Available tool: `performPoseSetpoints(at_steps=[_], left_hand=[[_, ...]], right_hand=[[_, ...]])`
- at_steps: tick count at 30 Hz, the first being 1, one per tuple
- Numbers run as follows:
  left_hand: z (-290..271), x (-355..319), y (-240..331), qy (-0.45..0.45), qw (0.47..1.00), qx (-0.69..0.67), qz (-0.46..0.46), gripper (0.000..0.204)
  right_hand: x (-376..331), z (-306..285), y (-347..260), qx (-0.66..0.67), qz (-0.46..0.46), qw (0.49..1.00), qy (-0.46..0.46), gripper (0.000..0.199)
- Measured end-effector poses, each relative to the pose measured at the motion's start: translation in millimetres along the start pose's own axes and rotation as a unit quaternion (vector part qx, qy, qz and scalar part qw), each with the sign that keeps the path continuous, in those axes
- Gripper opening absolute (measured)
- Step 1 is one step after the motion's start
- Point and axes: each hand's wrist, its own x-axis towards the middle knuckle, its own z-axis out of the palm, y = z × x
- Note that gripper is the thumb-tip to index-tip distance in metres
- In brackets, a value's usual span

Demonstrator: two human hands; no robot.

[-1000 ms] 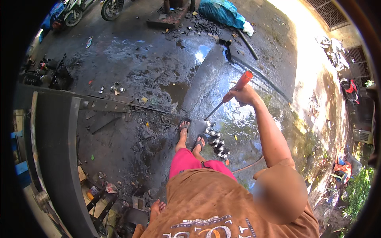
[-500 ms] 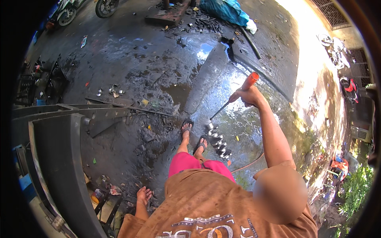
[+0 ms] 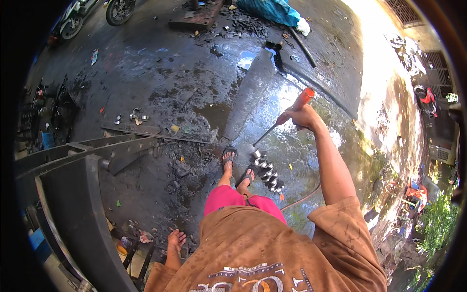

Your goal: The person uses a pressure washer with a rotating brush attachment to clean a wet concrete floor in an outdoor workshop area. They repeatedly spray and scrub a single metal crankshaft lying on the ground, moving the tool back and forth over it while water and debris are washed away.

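My right hand (image 3: 302, 117) is closed around a spray gun (image 3: 305, 96) with an orange body and a long thin metal nozzle. The nozzle slants down to the left, its tip above the far end of a shiny crankshaft (image 3: 266, 170). That crankshaft lies on the wet ground just right of my sandalled feet, apart from the nozzle. Pale haze shows near the tip. Low at my left side hangs my left hand (image 3: 176, 238), fingers apart and holding nothing. A thin reddish hose (image 3: 304, 197) curves along the ground by my right arm.
A dark steel frame (image 3: 73, 194) stands close on my left. Metal rings (image 3: 138, 117) and a flat bar (image 3: 155, 135) lie on the oily floor. Farther off are a blue tarp bundle (image 3: 270, 9), a pipe (image 3: 302, 47) and parked motorcycles (image 3: 119, 10).
The nozzle tip has shifted slightly left and nearer the crankshaft's end. My right hand keeps its hold on the spray gun. The left hand stays hanging, and the view has shifted a little.
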Motion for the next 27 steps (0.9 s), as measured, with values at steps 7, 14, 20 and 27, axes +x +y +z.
performPoseSetpoints(at_steps=[7,14,20,27], left_hand=[[3.3,9.5,21.7,-0.021,1.0,0.01,0.014,0.031],[8.5,7.1,33.5,-0.019,1.0,0.014,0.018,0.029],[6.4,4.8,31.2,-0.02,1.0,0.014,0.015,0.03],[7.6,5.5,29.8,-0.01,0.999,0.028,0.021,0.028]], right_hand=[[-8.0,-11.2,0.9,-0.02,0.023,1.0,0.005,0.016],[-9.2,-15.2,10.2,-0.012,0.019,1.0,0.019,0.015],[-9.6,-16.6,14.0,0.015,0.009,1.0,0.01,0.016],[-25.0,-15.0,26.9,-0.002,-0.009,1.0,0.002,0.02]])
